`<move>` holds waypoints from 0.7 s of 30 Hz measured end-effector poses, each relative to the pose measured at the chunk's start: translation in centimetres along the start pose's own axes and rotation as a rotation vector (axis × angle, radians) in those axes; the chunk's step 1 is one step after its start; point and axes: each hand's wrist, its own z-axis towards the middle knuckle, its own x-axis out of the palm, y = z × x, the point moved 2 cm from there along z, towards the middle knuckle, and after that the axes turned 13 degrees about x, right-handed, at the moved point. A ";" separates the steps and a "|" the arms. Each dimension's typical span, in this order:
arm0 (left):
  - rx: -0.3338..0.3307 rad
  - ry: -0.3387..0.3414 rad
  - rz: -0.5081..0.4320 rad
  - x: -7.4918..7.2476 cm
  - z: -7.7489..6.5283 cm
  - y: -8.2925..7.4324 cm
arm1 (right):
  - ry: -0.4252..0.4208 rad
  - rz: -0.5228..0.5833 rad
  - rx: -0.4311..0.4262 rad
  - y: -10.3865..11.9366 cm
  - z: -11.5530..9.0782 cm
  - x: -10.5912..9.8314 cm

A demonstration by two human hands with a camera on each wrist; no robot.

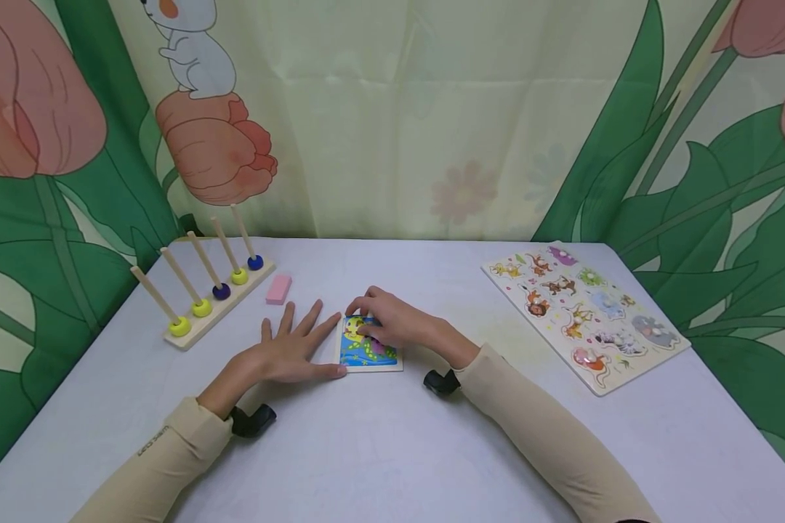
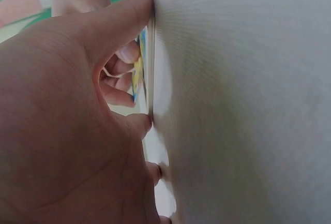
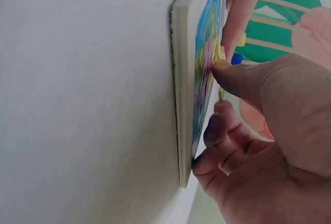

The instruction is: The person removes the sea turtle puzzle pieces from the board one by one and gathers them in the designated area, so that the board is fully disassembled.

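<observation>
A small wooden jigsaw puzzle (image 1: 371, 361) with a blue, green and yellow picture lies flat on the table. My left hand (image 1: 291, 352) is spread beside it, thumb and index fingertip touching its left edge. Over the puzzle's upper part, my right hand (image 1: 395, 319) pinches a yellow puzzle piece (image 2: 137, 74) between thumb and fingers. In the right wrist view the thumb presses the near face of that piece (image 3: 220, 53), which stands tilted up from the picture. The right hand covers part of the picture in the head view.
Left of the hands stands a wooden peg rack (image 1: 219, 309) with yellow and blue beads on its pegs. A pink eraser-like block (image 1: 278, 289) lies between rack and puzzle. At the right is an animal peg-puzzle board (image 1: 562, 349). A printed curtain (image 1: 392, 145) hangs behind the table.
</observation>
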 end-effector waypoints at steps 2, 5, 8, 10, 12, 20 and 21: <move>0.000 0.000 -0.002 0.0 -0.1 -0.1 | 0.008 0.008 0.000 -0.1 -0.1 0.0; -0.004 0.000 -0.006 -0.1 -0.2 -0.2 | 0.013 0.015 -0.003 -0.4 -0.1 0.1; -0.005 -0.003 -0.009 -0.1 -0.2 -0.3 | 0.012 0.022 -0.003 -0.7 -0.2 0.0; -0.004 -0.003 -0.010 -0.1 -0.2 -0.3 | 0.011 0.025 -0.004 -1.0 -0.3 -0.1; -0.003 -0.005 -0.007 -0.1 -0.1 -0.2 | 0.007 0.022 -0.003 -1.2 -0.5 -0.3; -0.012 -0.008 0.001 0.0 0.0 -0.2 | -0.003 0.028 0.017 -2.3 -1.4 -0.8; -0.012 -0.009 0.001 0.0 0.0 -0.3 | -0.006 0.028 0.020 -2.5 -1.5 -0.8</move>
